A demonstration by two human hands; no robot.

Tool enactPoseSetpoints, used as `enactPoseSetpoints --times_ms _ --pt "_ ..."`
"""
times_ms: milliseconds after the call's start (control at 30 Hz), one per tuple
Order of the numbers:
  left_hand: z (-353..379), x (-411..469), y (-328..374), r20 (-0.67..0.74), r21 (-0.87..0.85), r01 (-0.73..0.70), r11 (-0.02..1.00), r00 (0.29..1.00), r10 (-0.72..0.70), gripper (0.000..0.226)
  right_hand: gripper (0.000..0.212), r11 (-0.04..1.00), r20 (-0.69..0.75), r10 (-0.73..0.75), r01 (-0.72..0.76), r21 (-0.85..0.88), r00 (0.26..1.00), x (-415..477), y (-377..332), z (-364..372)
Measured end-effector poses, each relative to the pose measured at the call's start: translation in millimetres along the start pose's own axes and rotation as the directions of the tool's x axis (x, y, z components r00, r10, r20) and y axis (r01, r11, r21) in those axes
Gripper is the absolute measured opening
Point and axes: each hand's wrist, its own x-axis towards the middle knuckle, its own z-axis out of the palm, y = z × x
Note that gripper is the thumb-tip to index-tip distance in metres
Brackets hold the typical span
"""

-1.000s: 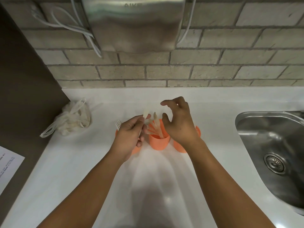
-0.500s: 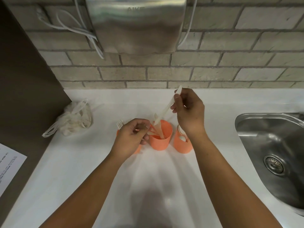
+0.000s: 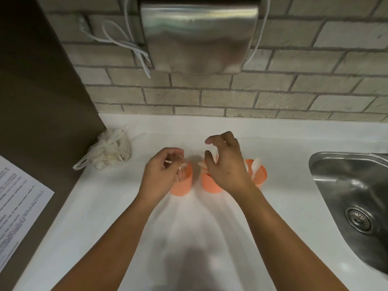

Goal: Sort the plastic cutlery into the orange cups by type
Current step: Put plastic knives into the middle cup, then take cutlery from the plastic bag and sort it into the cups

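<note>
While your right hand (image 3: 227, 166) hangs over the middle orange cup (image 3: 210, 186) with fingers spread and loosely bent, gripping nothing, pale cutlery (image 3: 202, 166) sticks out of that cup just under your thumb. Your left hand (image 3: 160, 172) curls its fingers at the rim of the left orange cup (image 3: 183, 185); blur hides whether they pinch the white piece (image 3: 181, 168) there. Just right of your right knuckles, the right orange cup (image 3: 261, 175) holds white spoons (image 3: 255, 164).
</note>
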Motion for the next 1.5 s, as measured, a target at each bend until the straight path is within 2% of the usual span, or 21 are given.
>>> enactPoseSetpoints --times_ms 133,200,300,367,433,500,567,667,733,833,933,1133,1200,1267,1400,1500 --pt "-49 11 -3 -0.175 0.095 -0.035 0.995 0.983 0.052 0.021 0.015 0.967 0.110 -0.138 0.110 0.230 0.984 -19 -46 28" --pt "-78 23 -12 -0.258 0.194 -0.047 0.980 0.961 0.097 0.015 0.012 0.949 0.247 -0.120 0.038 0.312 0.962 -37 -62 48" --pt "-119 46 -34 -0.329 0.375 -0.019 0.927 0.932 0.152 0.016 0.009 0.945 0.433 -0.071 -0.078 0.317 0.899 -64 -66 82" --pt "-142 63 -49 -0.319 0.511 -0.003 0.859 0.928 0.193 0.025 0.010 0.952 0.515 -0.034 -0.130 0.278 0.856 -78 -61 101" --pt "-162 86 -67 -0.262 0.645 0.039 0.764 0.950 0.172 0.040 0.011 0.961 0.566 0.000 -0.156 0.227 0.824 -88 -55 115" --pt "-178 109 -84 -0.188 0.796 0.102 0.597 0.978 0.085 0.056 0.011 0.967 0.584 0.038 -0.177 0.183 0.811 -95 -49 125" --pt "-192 130 -103 -0.115 0.888 0.105 0.447 0.993 -0.006 0.065 0.012 0.968 0.574 0.075 -0.197 0.154 0.816 -99 -44 131" --pt "-201 148 -123 -0.071 0.921 0.127 0.369 0.984 -0.161 0.059 0.013 0.970 0.552 0.101 -0.206 0.131 0.828 -101 -41 135" --pt "-203 152 -131 -0.048 0.937 0.117 0.330 0.977 -0.210 0.051 0.014 0.971 0.542 0.109 -0.207 0.123 0.834 -102 -40 136" --pt "-211 153 -148 -0.023 0.940 0.072 0.335 0.989 -0.149 0.033 0.015 0.970 0.531 0.117 -0.212 0.121 0.839 -103 -40 135" --pt "-215 145 -162 -0.031 0.934 0.064 0.351 0.995 -0.099 0.025 0.016 0.965 0.539 0.144 -0.239 0.111 0.830 -107 -39 133" --pt "-207 107 -162 0.015 0.972 0.009 0.236 0.995 -0.099 0.035 0.015 0.960 0.554 0.144 -0.252 0.124 0.820 -114 -43 132" --pt "-208 84 -163 0.042 0.978 -0.019 0.209 0.994 -0.102 0.044 0.015 0.960 0.562 0.131 -0.247 0.134 0.816 -114 -48 133" --pt "-208 57 -162 0.069 0.974 -0.043 0.223 0.992 -0.110 0.063 0.014 0.960 0.564 0.123 -0.242 0.141 0.816 -114 -54 134" --pt "-190 -15 -143 0.155 0.960 -0.139 0.242 0.987 -0.046 0.055 0.015 0.963 0.530 0.072 -0.198 0.185 0.845 -109 -67 136" --pt "-171 -73 -128 0.127 0.915 -0.112 0.387 0.992 -0.014 0.050 0.018 0.965 0.466 0.028 -0.145 0.216 0.885 -106 -77 139"
